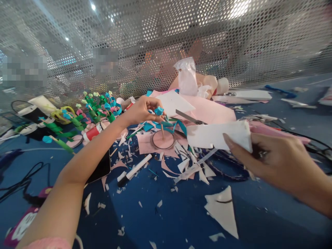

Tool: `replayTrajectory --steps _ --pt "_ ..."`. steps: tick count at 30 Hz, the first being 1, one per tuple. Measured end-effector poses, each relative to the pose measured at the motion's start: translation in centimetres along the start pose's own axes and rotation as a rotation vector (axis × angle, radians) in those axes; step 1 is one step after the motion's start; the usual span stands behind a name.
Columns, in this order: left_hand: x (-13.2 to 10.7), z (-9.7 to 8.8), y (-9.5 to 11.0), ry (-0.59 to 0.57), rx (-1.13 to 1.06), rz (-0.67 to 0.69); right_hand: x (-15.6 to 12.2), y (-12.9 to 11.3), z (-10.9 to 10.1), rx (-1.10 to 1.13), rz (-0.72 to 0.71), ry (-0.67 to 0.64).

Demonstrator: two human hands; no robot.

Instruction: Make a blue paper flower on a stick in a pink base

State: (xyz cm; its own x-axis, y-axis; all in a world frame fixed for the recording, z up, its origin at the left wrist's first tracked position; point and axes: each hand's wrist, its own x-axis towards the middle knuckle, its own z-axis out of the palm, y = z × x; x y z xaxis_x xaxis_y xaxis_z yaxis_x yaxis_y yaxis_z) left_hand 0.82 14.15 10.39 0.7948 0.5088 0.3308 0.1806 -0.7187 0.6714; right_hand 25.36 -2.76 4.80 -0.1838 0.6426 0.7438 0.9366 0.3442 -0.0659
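My left hand [146, 110] is closed in a pinch at a small blue folded-paper flower [158, 110]. The flower tops a thin wooden stick [162, 131], which stands on a round pink disc [163, 140] with a dark rim. Beside it curls a blue paper strip [181, 127]. My right hand [275, 162] grips a white flat piece [218, 135], thumb on its face. Open scissor blades [190, 117] stick out past the far edge of this piece. The handles are hidden, so whether my fingers are in them does not show.
Paper scraps [192, 162], a white marker [135, 169] and a dark phone [101, 169] lie on the blue table [145, 221]. Several green-and-blue paper flowers [95, 110] stand at left. Pink sheets [212, 110] and a plastic bag [188, 76] sit before a perforated metal screen [155, 45].
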Motion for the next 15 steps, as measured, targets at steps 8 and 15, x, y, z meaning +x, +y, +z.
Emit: replayTrajectory --steps 8,15 --pt "0.0 0.0 0.1 0.011 0.038 -0.023 -0.1 0.2 -0.9 0.195 0.33 -0.133" --pt "0.0 0.0 0.1 0.003 0.007 -0.037 -0.8 -1.8 -1.0 0.203 -0.38 -0.017"
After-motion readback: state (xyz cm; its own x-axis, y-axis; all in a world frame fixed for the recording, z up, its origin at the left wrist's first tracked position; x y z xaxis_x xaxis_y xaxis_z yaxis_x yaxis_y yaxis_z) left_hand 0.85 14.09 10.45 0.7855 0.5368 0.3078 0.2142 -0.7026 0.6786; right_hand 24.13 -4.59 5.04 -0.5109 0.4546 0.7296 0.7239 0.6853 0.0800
